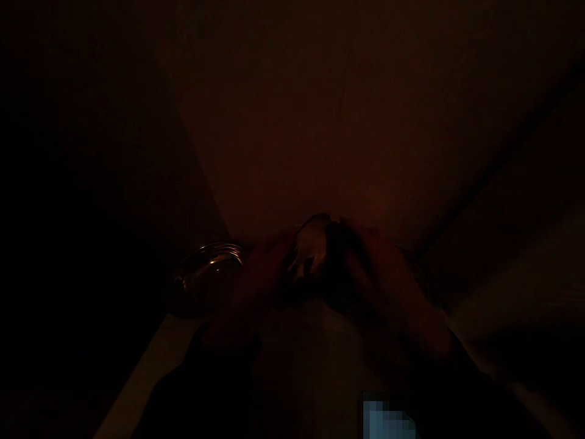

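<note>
The scene is very dark. My left hand (262, 268) and my right hand (375, 268) meet in the middle of the view around a shiny rounded metal object (311, 247), perhaps a small bowl or lid. Both hands look closed on it, my left at its left side and my right at its right side. Dark sleeves cover both forearms. The object's lower part is hidden by my fingers.
A shiny round metal bowl (210, 268) sits just left of my left hand. A pale surface edge (137, 384) runs along the lower left. A plain wall (297, 122) rises behind. A blurred bluish patch (388, 421) lies at the bottom.
</note>
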### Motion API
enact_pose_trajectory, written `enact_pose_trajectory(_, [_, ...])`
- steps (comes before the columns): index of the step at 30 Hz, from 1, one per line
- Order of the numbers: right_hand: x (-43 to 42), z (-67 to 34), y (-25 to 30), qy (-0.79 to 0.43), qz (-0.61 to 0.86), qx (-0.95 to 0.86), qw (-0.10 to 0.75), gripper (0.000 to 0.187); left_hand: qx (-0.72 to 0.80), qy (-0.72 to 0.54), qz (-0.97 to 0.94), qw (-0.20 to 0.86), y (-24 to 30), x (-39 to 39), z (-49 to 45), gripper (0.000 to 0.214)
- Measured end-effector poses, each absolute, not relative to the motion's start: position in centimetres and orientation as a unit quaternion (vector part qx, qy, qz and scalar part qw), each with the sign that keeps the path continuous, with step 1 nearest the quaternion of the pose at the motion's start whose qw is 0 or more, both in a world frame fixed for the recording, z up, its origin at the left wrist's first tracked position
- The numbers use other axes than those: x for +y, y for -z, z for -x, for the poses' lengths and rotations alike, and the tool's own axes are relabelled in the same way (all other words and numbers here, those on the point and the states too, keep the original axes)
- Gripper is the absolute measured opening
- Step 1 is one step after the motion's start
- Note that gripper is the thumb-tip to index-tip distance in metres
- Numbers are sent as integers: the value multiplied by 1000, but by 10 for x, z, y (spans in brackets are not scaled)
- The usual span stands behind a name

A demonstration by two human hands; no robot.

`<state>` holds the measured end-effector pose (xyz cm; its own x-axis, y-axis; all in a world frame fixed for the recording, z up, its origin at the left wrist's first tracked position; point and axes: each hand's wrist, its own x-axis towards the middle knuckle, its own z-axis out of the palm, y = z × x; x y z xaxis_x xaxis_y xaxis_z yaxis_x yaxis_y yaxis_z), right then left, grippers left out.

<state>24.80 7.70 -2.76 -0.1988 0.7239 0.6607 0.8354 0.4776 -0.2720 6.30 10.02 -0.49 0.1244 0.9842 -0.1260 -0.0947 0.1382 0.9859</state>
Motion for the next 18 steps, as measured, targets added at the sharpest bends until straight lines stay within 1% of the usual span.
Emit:
enact_pose_trajectory(4, [71, -239, 24, 69, 464, -802, 370, 37, 456, -471, -475, 587, 4, 100, -63, 29])
enact_pose_trajectory(8, [61, -224, 24, 110, 396, -843, 348, 31, 479, -490, -474, 553, 6, 103, -62, 24])
enact_pose_trajectory(11, [58, -217, 26, 121, 375, -857, 331, 31, 496, -497, -467, 537, 6, 103, -62, 23])
enact_pose_trajectory(13, [60, -220, 26, 120, 393, -846, 339, 33, 508, -490, -463, 537, 5, 102, -63, 26])
enact_pose_trajectory(18, [73, -235, 24, 86, 492, -775, 387, 37, 538, -466, -476, 517, 3, 102, -64, 30])
